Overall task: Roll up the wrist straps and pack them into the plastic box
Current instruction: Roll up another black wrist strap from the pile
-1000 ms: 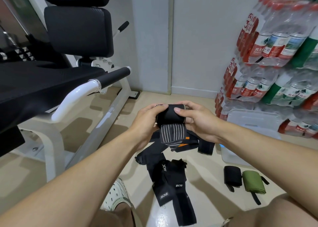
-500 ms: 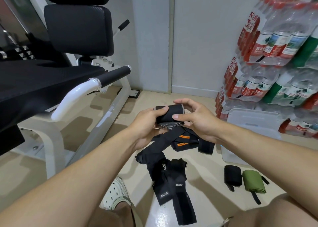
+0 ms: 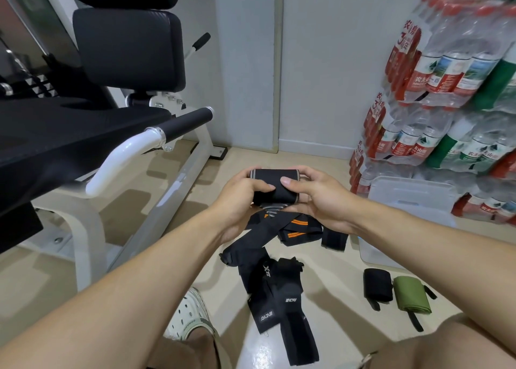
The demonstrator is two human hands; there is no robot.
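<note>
Left hand [image 3: 237,198] and right hand [image 3: 318,201] grip rolled black strap [image 3: 275,185] above loose straps [image 3: 276,282], plastic box [image 3: 410,198] beside

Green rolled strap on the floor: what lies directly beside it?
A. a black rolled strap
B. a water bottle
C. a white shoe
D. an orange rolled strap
A: the green rolled strap lies right beside a black rolled strap on the floor, in front of the plastic box.

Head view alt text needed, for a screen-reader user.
Both hands, left hand and right hand, grip a rolled black fabric wrist strap above loose black straps on the floor; a translucent plastic box sits to the right.
</note>
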